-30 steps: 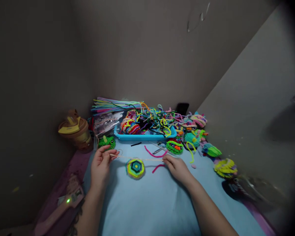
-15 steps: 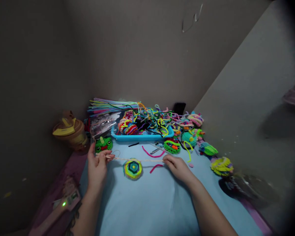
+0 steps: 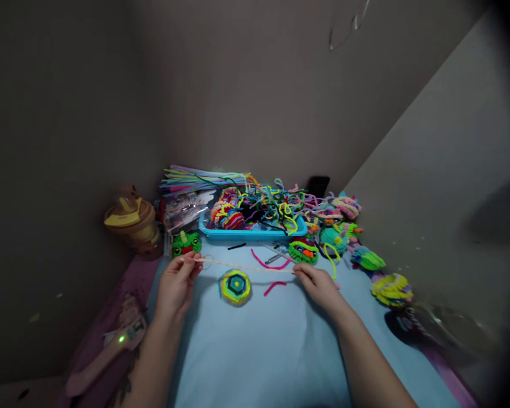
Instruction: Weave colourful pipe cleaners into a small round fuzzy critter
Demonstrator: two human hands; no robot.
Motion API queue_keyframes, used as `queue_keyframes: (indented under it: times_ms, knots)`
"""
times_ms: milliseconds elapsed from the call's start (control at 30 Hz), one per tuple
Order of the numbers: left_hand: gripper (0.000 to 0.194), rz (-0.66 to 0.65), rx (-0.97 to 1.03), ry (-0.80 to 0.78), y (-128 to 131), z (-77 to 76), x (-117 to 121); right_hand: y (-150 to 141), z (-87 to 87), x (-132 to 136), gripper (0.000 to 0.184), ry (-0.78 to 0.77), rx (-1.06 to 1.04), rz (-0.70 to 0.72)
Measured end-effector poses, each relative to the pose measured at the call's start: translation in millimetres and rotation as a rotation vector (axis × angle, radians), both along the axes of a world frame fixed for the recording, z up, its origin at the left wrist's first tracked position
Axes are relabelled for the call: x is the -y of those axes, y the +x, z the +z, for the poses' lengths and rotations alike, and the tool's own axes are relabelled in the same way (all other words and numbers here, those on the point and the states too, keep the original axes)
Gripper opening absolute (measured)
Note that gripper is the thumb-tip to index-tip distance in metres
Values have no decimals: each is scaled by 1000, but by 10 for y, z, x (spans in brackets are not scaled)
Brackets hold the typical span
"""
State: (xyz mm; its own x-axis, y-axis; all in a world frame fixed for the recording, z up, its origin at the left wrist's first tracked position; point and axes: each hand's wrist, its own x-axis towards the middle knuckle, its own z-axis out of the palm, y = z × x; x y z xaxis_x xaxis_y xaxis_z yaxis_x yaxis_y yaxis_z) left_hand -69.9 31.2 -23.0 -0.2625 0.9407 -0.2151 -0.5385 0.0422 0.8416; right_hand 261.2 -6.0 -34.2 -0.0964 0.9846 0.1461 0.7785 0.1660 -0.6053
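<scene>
Between my two hands a thin pale pink pipe cleaner [image 3: 246,267] is stretched nearly level above the table. My left hand [image 3: 179,280] pinches its left end, with a short tip poking out past the fingers. Its right end sits between the thumb and fingers of my right hand [image 3: 317,286]. Just below the strand lies a round disc [image 3: 235,287] of yellow, green and teal rings. A short magenta pipe cleaner piece [image 3: 275,288] rests to the disc's right, and a longer curved magenta one [image 3: 268,267] lies behind the strand.
A blue tray [image 3: 255,234] heaped with tangled colourful pipe cleaners stands at the back. A green fuzzy figure [image 3: 187,244] sits behind my left hand. More fuzzy pieces [image 3: 391,290] line the right side. On the left are a brown pot [image 3: 136,226] and a glue gun [image 3: 110,354].
My left hand's fingers have closed together at the end of the strand, where they were more spread before. The strand now slopes slightly down to the right. The whole view has shifted a little.
</scene>
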Motion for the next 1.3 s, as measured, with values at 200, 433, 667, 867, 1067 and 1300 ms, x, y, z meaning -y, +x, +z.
queue_keyframes:
  times_ms: [200,433,667,867,1067,1300]
  knots:
    - [37,3,97,5,8,45,17,51,19,42,25,63,25,15]
    - [32,-51,52,8,2,14,15,78,-48,73,25,95,64,37]
    - [37,-20,-53,26,68,-64,8,15,-52,82,24,81,-22,-39]
    - [48,319,-811,326,206,-33,209,-99,34,123,22,126,-57,-78]
    - [43,-127,-1236,907,322,-26,444,-531,92,164,21,148,33,144]
    - [26,-409,-1271,1028,444,-60,431,-989,303,251,19,281,-8,429]
